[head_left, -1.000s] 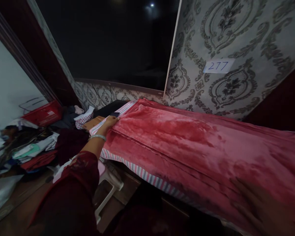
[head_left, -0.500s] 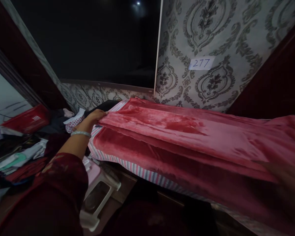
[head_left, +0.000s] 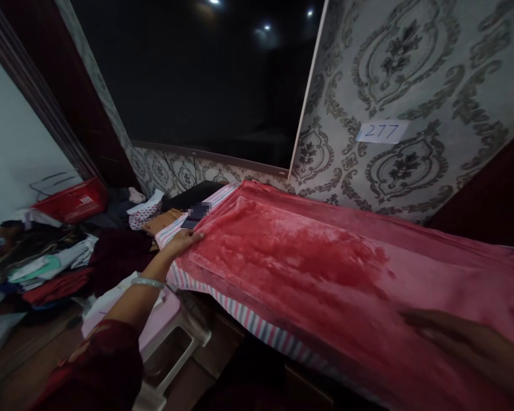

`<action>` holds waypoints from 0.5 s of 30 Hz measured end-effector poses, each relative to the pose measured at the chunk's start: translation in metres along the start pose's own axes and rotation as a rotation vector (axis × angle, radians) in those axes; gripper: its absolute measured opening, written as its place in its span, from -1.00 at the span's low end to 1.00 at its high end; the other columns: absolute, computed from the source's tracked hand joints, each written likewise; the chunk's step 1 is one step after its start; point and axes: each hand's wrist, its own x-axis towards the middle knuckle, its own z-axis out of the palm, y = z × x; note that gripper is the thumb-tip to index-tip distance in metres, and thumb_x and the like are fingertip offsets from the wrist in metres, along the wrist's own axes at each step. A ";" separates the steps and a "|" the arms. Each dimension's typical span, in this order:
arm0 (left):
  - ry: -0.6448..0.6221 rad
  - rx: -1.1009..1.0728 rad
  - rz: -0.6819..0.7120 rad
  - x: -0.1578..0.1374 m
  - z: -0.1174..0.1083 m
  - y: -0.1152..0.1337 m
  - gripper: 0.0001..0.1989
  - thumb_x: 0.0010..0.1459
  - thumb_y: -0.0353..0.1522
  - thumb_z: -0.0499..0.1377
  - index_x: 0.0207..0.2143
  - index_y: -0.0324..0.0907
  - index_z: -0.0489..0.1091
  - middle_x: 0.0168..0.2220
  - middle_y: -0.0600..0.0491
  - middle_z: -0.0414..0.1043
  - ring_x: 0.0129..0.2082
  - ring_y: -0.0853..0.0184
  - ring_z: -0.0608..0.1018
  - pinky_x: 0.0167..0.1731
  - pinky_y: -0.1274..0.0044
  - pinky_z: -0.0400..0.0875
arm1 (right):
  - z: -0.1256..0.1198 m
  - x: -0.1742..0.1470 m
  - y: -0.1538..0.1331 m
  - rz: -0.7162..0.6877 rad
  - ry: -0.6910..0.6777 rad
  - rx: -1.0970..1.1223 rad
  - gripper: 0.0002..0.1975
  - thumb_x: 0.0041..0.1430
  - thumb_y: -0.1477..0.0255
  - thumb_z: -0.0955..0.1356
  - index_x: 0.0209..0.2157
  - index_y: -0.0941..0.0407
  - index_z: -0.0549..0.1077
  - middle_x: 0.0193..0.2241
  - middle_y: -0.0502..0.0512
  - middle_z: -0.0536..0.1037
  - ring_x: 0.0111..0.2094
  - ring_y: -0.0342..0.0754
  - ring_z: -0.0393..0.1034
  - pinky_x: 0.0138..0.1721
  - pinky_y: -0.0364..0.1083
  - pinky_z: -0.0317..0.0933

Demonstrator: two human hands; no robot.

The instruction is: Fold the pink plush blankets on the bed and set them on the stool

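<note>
A red plush blanket (head_left: 308, 257) is spread over a striped sheet (head_left: 248, 317); a dark phone (head_left: 196, 215) lies at the sheet's far left corner.

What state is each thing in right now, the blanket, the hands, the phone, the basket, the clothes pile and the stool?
Red blanket: spread flat over a striped sheet.
Left hand: flat on the blanket's far-left edge, fingers extended.
Right hand: blurred, resting on the blanket's near right.
Phone: lying flat beyond the blanket's end.
Red basket: upright, tilted.
Clothes pile: jumbled, unfolded.
Pink stool: upright.
</note>
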 end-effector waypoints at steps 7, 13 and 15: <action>-0.043 -0.234 0.053 -0.012 0.003 -0.018 -0.39 -0.32 0.16 0.36 -0.47 -0.19 0.47 -0.52 0.11 0.42 -0.47 0.31 0.43 -0.47 0.53 0.29 | 0.101 0.197 -0.097 -0.260 -0.339 0.187 -0.64 0.17 0.17 0.35 -0.13 0.04 0.66 -0.07 0.20 0.67 -0.05 0.19 0.59 0.04 0.16 0.44; -0.024 -0.234 0.048 -0.018 0.004 -0.024 -0.36 -0.27 0.19 0.32 -0.42 -0.20 0.50 -0.46 0.05 0.47 -0.37 0.21 0.49 -0.40 0.48 0.35 | 0.197 0.334 -0.163 -0.380 -0.229 0.309 -0.65 0.16 0.53 0.34 -0.06 0.06 0.64 -0.05 0.14 0.67 -0.01 0.09 0.55 0.06 0.08 0.40; -0.010 -0.236 0.055 -0.020 0.006 -0.027 -0.40 -0.22 0.17 0.31 -0.42 -0.19 0.49 -0.46 0.05 0.47 -0.36 0.19 0.50 -0.40 0.48 0.36 | 0.222 0.363 -0.184 -0.412 -0.209 0.254 -0.63 0.18 0.57 0.33 -0.04 0.06 0.64 -0.02 0.15 0.65 0.04 0.09 0.52 0.12 0.08 0.35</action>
